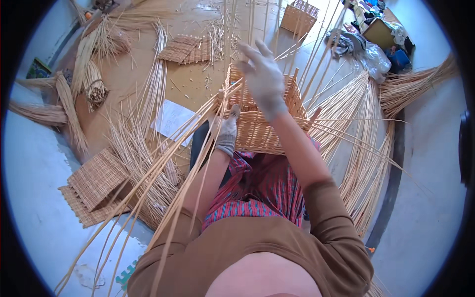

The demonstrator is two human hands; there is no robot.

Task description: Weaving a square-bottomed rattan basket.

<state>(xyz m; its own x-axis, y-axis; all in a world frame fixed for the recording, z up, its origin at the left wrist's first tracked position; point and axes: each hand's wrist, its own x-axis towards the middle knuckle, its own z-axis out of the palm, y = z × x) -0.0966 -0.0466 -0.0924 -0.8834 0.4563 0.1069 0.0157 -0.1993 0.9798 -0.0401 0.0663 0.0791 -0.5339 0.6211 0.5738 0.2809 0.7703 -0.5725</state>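
Note:
A half-woven wicker basket [262, 129] with a squared shape rests on my lap, tan canes sticking up and outward from its walls. My left hand [227, 132], in a pale glove with a greyish thumb, is closed on the basket's near left corner; its thumb lies at the rim and its other fingers are mostly hidden. A bunch of long weaving canes [170, 153] runs from that corner past my left arm toward the lower left. Above the basket's opening, my right hand [264, 79], gloved too, is raised with its fingers apart and nothing visible in them.
Bundles of cane lie on the left [143, 173] and right [363, 133]. Woven panels [99, 178] sit at the lower left, others [185, 49] farther off. A paper sheet [174, 120] lies beside my left arm. A finished-looking basket [299, 19] and a clutter pile [381, 34] stand beyond.

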